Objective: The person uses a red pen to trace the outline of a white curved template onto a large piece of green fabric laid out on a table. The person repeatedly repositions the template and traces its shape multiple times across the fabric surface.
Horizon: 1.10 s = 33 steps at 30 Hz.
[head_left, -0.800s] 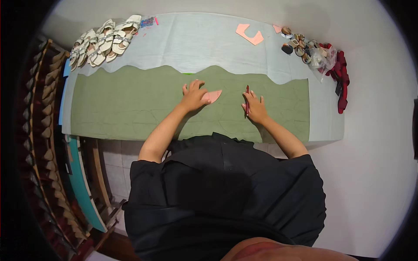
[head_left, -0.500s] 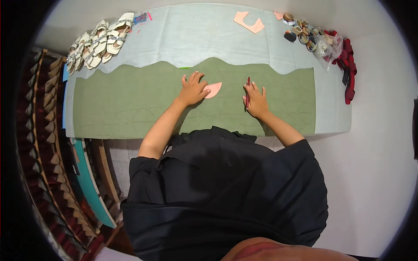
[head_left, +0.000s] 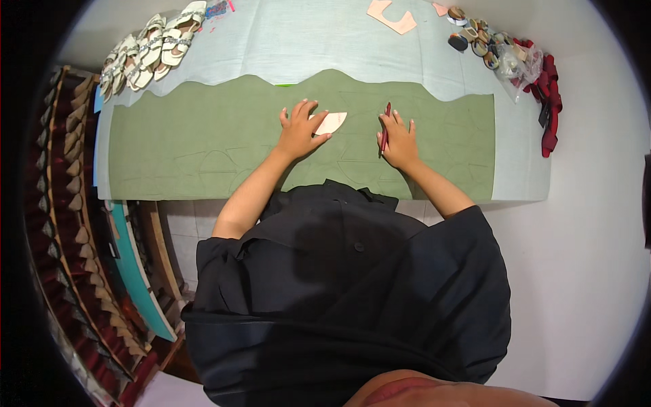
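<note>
A green sheet (head_left: 203, 146) with faint traced outlines lies across a pale blue-grey table (head_left: 312, 41). My left hand (head_left: 298, 129) rests flat on it, fingers spread, pressing the left end of a small pink pointed template (head_left: 332, 123). My right hand (head_left: 399, 139) lies on the sheet to the right, holding a red pen (head_left: 386, 127) that points away from me. A gap of bare green sheet separates the pen from the template.
Several pale sandals (head_left: 152, 47) sit at the table's far left corner. Pink cut-out pieces (head_left: 391, 15) lie at the far edge. Tape rolls, a clear bag and red material (head_left: 522, 64) crowd the far right. Racks of shoe lasts (head_left: 71, 169) stand on the left.
The view has tilted so the table sits higher in frame. Both hands have kept their places on the green sheet, the left on the template, the right with the pen.
</note>
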Motion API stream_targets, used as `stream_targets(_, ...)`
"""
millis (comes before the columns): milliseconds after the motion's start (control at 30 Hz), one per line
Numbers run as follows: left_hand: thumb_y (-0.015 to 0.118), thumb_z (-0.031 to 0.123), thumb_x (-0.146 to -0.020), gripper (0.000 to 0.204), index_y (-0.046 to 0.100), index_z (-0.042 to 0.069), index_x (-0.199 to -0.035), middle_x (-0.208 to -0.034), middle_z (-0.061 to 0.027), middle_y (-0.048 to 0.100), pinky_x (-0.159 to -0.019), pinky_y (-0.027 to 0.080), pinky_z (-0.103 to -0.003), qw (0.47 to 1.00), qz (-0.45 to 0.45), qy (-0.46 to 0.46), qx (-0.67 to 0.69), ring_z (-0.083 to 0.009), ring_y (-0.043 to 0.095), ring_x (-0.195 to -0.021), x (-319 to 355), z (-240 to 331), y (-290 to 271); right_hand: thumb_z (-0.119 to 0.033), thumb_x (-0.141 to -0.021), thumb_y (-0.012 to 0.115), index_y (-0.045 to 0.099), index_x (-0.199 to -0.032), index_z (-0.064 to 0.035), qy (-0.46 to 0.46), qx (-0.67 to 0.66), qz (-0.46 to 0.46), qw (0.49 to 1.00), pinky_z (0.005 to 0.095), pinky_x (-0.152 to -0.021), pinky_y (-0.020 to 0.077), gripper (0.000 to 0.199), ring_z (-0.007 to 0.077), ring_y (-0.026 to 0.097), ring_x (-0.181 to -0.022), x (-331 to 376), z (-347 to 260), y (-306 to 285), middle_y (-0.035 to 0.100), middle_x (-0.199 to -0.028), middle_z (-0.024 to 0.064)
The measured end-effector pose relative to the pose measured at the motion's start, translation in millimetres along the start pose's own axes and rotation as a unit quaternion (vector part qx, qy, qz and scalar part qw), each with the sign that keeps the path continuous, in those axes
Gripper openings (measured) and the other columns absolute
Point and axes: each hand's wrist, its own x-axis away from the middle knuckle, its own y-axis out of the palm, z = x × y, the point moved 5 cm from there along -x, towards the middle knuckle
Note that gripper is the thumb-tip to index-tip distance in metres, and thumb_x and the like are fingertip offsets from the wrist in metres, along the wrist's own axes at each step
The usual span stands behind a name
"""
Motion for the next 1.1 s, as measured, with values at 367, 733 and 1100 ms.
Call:
stream_targets(367, 0.069, 0.05, -0.078, 0.065, 0.053, 0.02, -0.134, -0.143, -0.0124, 0.039, -0.104, 0.012, -0.066, 1.0, 0.015, -0.025, -0.01, -0.0322, 0.027, -0.139, 0, 0, -1, -0.029, -0.091, 0.051, 0.044, -0.135, -0.0134, -0.002, -0.006, 0.015, 1.0, 0.0632, -0.108, 0.0207, 0.047, 0.0305, 0.038, -0.136, -2, -3, -4, 0.051, -0.138, 0.0101)
stream_targets(733, 0.064, 0.047, -0.083, 0.059, 0.053, 0.021, -0.135, -0.144, -0.0107, 0.042, -0.108, 0.013, -0.062, 0.999, 0.032, -0.037, -0.001, -0.029, 0.031, -0.139, 18, -10, 2, -0.024, -0.089, 0.057, 0.051, -0.126, -0.0135, 0.065, -0.097, 0.067, 0.991, 0.0626, -0.107, 0.0228, 0.039, 0.0308, 0.049, -0.125, -17, -8, 5, 0.058, -0.123, 0.0122)
stream_targets(1100, 0.066, 0.046, -0.081, 0.056, 0.057, 0.022, -0.131, -0.142, -0.0105, 0.045, -0.107, 0.015, -0.061, 0.999, 0.038, -0.031, 0.013, -0.0293, 0.032, -0.138, 21, -7, -6, -0.019, -0.09, 0.058, 0.057, -0.117, -0.0148, -0.017, -0.138, 0.11, 0.984, 0.0584, -0.107, 0.024, 0.027, 0.031, 0.052, -0.121, -32, -55, 27, 0.063, -0.115, 0.0097)
